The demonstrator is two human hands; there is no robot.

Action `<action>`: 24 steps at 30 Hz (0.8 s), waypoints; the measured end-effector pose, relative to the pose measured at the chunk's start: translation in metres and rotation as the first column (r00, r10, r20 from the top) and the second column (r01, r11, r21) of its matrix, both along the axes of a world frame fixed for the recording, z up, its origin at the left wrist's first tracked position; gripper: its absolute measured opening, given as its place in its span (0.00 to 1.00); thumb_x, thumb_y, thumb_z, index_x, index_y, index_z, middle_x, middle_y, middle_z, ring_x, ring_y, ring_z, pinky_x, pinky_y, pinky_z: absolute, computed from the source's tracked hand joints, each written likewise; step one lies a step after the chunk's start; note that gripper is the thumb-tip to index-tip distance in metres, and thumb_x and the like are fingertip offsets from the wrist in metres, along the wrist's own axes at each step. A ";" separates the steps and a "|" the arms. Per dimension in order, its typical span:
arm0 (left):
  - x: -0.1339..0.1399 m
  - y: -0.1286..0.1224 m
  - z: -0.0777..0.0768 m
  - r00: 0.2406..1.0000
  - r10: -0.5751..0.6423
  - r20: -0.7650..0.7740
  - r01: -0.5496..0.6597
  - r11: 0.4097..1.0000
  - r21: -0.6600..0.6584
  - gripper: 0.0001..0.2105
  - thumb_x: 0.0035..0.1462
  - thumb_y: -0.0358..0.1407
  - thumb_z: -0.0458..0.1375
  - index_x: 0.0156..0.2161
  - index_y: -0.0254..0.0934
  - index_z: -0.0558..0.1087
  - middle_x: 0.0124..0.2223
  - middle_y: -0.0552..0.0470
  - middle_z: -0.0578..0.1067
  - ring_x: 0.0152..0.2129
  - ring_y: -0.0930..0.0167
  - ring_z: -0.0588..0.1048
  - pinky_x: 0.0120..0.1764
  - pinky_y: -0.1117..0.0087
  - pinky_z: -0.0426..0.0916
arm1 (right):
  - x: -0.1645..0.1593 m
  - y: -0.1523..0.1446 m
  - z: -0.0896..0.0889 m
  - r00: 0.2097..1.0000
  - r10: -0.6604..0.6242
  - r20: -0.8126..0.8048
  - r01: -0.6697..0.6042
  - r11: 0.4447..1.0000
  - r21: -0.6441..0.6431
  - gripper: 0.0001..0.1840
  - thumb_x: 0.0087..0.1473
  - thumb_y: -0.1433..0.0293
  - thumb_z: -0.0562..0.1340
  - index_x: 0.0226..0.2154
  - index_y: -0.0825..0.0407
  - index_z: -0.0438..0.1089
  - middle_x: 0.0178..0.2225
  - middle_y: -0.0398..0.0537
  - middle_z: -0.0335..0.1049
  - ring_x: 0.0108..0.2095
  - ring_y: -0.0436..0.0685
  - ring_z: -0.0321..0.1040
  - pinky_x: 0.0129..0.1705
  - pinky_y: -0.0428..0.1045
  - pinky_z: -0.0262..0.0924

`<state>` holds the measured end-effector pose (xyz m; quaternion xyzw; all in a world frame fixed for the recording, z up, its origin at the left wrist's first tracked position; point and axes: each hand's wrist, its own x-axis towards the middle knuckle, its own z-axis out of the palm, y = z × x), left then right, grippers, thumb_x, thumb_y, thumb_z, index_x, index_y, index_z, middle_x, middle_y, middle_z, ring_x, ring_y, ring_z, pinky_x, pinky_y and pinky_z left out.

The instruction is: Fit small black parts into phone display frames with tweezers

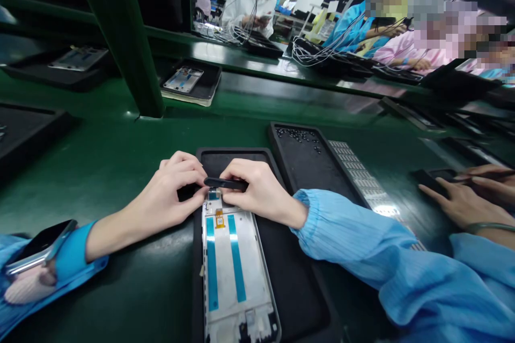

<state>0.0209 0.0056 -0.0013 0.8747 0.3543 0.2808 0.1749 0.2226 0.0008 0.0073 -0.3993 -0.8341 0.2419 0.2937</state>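
Note:
A silver phone frame (229, 246) with two blue strips and a small orange flex piece lies lengthwise in a black foam tray (298, 278). My right hand (257, 187) grips a slim black stick-shaped tool (223, 183), its rounded end pointing left over the frame's top end. My left hand (171, 190) is at the frame's top left corner, thumb and fingertips pinched together close to the tool's end. What, if anything, lies between those left fingertips is too small to make out.
A second black tray (317, 158) holding small dark parts adjoins on the right, beside a sheet of small parts (358, 171). A co-worker's hands (470, 198) are at far right. Behind stand a green post (120, 37) and a tray with another phone frame (183, 79).

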 end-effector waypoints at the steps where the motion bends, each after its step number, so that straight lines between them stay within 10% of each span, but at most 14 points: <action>1: 0.000 0.000 0.000 1.000 -0.001 -0.007 0.001 1.000 -0.004 0.07 0.55 0.31 0.53 0.30 0.35 0.73 0.34 0.50 0.75 0.39 0.66 0.68 0.39 0.62 0.62 | 0.000 0.000 0.000 1.000 0.007 0.006 -0.007 1.000 0.000 0.03 0.43 0.80 0.62 0.25 0.59 0.66 0.25 0.41 0.63 0.27 0.44 0.57 0.30 0.40 0.50; 12: -0.004 -0.003 0.002 0.995 -0.051 -0.083 0.066 0.980 0.186 0.09 0.56 0.30 0.54 0.38 0.40 0.76 0.39 0.50 0.76 0.42 0.63 0.67 0.40 0.61 0.58 | -0.002 0.005 0.012 0.986 0.112 0.123 -0.107 0.993 -0.048 0.03 0.45 0.79 0.61 0.24 0.58 0.65 0.26 0.42 0.62 0.27 0.44 0.55 0.30 0.41 0.49; 19: 0.001 -0.003 0.009 0.971 -0.087 -0.222 0.158 0.932 0.325 0.08 0.57 0.30 0.52 0.34 0.35 0.75 0.37 0.48 0.77 0.42 0.59 0.67 0.41 0.57 0.55 | 0.004 0.018 0.016 0.999 -0.021 -0.024 0.006 0.861 -0.509 0.05 0.44 0.75 0.61 0.26 0.60 0.72 0.21 0.40 0.65 0.21 0.41 0.56 0.26 0.40 0.51; 24: 0.002 -0.002 0.009 0.970 -0.082 -0.229 0.157 0.929 0.334 0.08 0.57 0.30 0.52 0.32 0.36 0.74 0.36 0.49 0.77 0.42 0.59 0.69 0.42 0.56 0.55 | 0.002 0.021 0.014 0.996 -0.053 -0.073 -0.001 0.809 -0.588 0.05 0.42 0.76 0.60 0.26 0.60 0.72 0.21 0.39 0.65 0.21 0.40 0.55 0.24 0.38 0.51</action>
